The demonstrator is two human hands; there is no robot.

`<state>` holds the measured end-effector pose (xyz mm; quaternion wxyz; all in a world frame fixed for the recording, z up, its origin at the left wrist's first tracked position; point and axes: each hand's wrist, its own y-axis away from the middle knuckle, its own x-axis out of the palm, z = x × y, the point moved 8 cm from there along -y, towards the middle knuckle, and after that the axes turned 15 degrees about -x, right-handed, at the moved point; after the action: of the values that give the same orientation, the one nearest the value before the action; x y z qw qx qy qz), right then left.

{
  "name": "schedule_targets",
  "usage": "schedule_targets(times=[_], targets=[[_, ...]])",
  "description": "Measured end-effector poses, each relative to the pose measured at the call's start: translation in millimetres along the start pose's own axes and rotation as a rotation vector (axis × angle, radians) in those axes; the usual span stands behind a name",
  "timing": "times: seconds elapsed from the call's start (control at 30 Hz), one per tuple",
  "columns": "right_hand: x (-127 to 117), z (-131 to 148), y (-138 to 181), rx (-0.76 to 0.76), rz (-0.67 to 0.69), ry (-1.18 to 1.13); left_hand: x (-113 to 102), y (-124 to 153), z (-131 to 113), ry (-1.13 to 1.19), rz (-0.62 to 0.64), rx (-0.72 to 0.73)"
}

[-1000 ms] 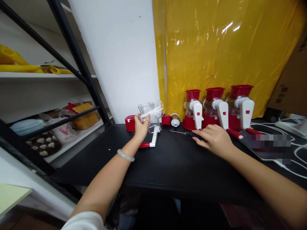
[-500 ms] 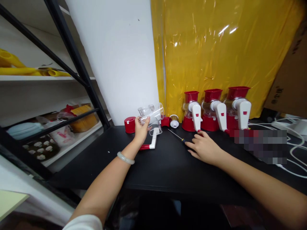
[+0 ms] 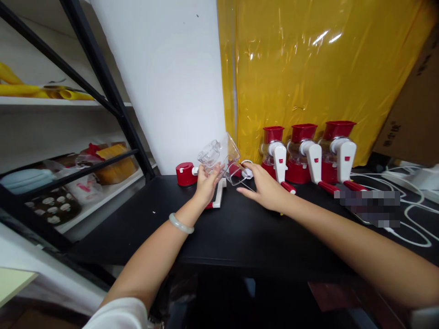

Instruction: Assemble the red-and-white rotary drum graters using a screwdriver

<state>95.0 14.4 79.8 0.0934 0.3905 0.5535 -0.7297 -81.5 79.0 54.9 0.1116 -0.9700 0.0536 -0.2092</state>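
Observation:
My left hand (image 3: 206, 184) grips a clear plastic grinder housing (image 3: 222, 157) and holds it tilted just above the black table (image 3: 240, 233). My right hand (image 3: 264, 187) reaches toward it with fingers stretched out, its fingertips close to the housing's lower right edge. A white and red crank handle (image 3: 218, 197) lies on the table under my left hand. A red round cap (image 3: 184, 173) sits left of the housing. A small red part (image 3: 235, 170) and a white ring-shaped part (image 3: 246, 167) lie behind the housing, partly hidden.
Three assembled red and white hand grinders (image 3: 305, 153) stand in a row at the back, before a yellow plastic sheet (image 3: 308, 68). White cables (image 3: 411, 201) lie at the right. A black-framed shelf (image 3: 68, 173) with bags and trays stands to the left.
My right hand left the screwdriver and moved left toward the clear housing. My left hand tilted the housing and raised it slightly.

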Motion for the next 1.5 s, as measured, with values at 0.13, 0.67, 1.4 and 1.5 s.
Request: schedule_targets(times=[0.13,0.67,1.4,1.5], targets=[[31,-40,-23,0.212,-0.103,-0.474,1,3,-4,0.042,-0.010,-0.017],[18,-97,-65,0.484,-0.637,-1.251,-114,-70,-70,-1.183,-0.570,0.203],[-39,-118,-54,0.407,-0.717,-1.226,-65,-57,-50,-0.656,-0.061,-0.101],[-63,-119,-52,0.364,-0.725,-1.139,-13,-37,-31,-0.650,0.174,-0.140]])
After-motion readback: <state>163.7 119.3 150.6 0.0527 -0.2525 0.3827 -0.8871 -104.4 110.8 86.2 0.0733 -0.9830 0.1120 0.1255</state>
